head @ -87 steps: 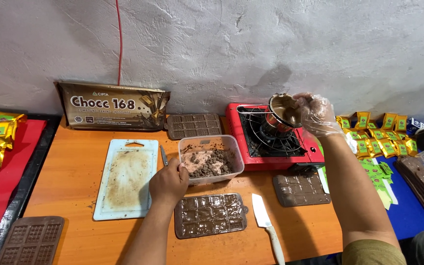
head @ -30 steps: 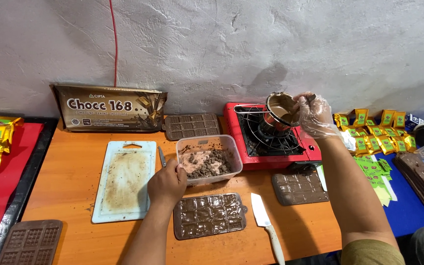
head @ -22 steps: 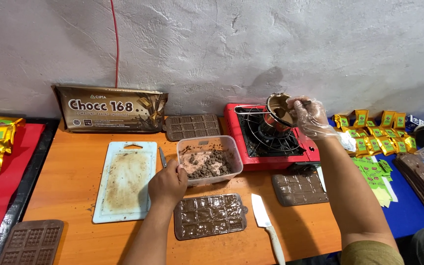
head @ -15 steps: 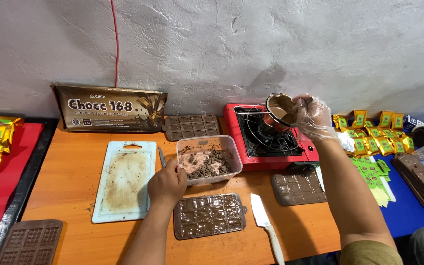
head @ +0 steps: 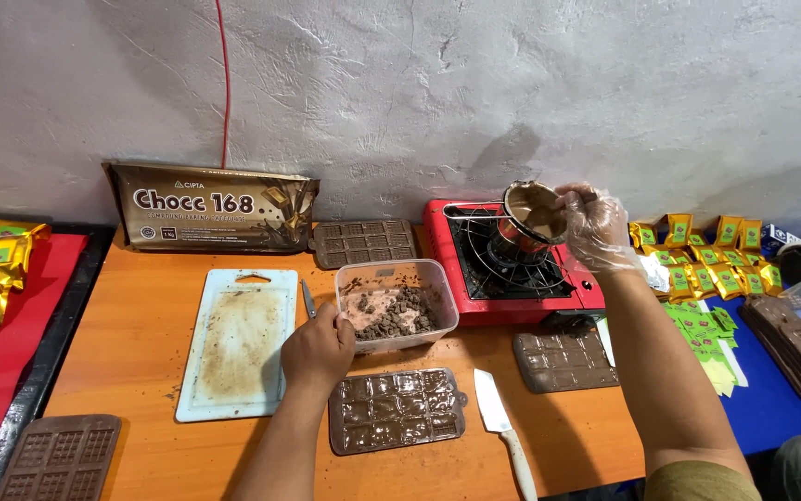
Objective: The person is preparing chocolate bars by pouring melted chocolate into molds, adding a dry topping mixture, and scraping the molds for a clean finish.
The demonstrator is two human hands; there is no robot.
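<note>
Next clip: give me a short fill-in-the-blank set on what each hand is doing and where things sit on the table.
1. The right hand, in a clear glove, tilts a small metal pot over the ____ portable stove.
2. The left hand rests on the clear plastic tub of chopped ____.
3. The white-handled knife lies between two filled chocolate ____.
4. Left of the tub lies a smeared white cutting ____.

Missing words: red; chocolate; moulds; board
</note>
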